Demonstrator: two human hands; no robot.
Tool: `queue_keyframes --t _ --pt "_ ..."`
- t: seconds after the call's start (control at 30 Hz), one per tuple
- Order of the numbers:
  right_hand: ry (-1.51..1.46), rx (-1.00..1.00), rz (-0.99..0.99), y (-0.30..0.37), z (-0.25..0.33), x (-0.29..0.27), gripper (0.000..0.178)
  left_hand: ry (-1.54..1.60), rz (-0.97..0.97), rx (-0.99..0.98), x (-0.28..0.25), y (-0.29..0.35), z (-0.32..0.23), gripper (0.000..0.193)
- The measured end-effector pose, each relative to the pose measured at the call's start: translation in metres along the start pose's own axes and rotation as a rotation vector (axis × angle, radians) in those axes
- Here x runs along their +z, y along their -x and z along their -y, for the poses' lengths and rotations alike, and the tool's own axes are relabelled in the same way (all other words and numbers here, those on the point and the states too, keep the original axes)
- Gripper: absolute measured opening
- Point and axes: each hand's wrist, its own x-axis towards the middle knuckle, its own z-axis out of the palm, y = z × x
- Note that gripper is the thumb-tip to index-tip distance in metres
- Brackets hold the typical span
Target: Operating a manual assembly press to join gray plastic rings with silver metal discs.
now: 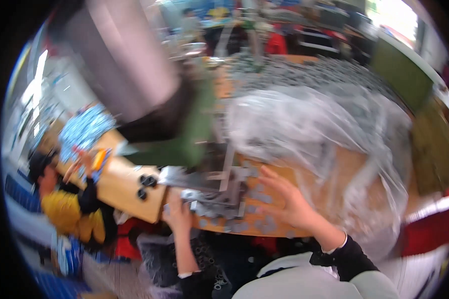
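A green bench machine (184, 144) with a big grey motor housing (119, 60) rises in front of me, smeared by motion. At its foot is a metal fixture (217, 192), with small flat grey pieces (267, 226) lying about it. My left hand (178, 213) is at the table's near edge, against or close to the fixture's left end. Its fingers are too blurred to show what they hold, if anything. My right hand (292, 202) hovers right of the fixture, over the grey pieces, fingers stretched and apart with nothing in them.
A clear plastic sheet or bag (304, 119) covers much of the table's right side. Behind it spreads a heap of grey pieces (304, 72). Left are black round parts (147, 185), a light-blue pile (87, 130) and a person in yellow (62, 207) at the wooden table (122, 192).
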Motion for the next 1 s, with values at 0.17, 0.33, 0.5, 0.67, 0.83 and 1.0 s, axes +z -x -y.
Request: queue_keyframes --t 0.17,0.33,0.5,0.67,0.83,1.0 --pt "0.804 0.253 -0.55 0.088 -0.051 -0.127 0.082 0.098 -0.255 0.048 -0.002 0.017 0.01 0.033" --pt "1.365 0.729 -0.62 0.127 -0.078 -0.221 0.091 0.284 -0.524 0.226 -0.034 0.068 -0.095 0.022" --pt "0.554 0.899 -0.882 0.164 -0.138 -0.391 0.046 0.649 -0.168 0.691 -0.058 0.063 -0.206 0.021" --pt "-0.436 0.787 -1.269 0.122 -0.099 -0.373 0.013 0.62 -0.006 0.637 -0.052 0.026 -0.296 0.065" --pt "-0.759 0.239 -1.204 0.179 -0.074 -0.422 0.006 0.495 -0.001 0.273 -0.029 -0.041 -0.379 0.105" --pt "-0.679 0.351 -1.128 0.23 -0.119 -0.393 0.01 0.207 0.017 0.03 0.004 -0.108 -0.389 0.096"
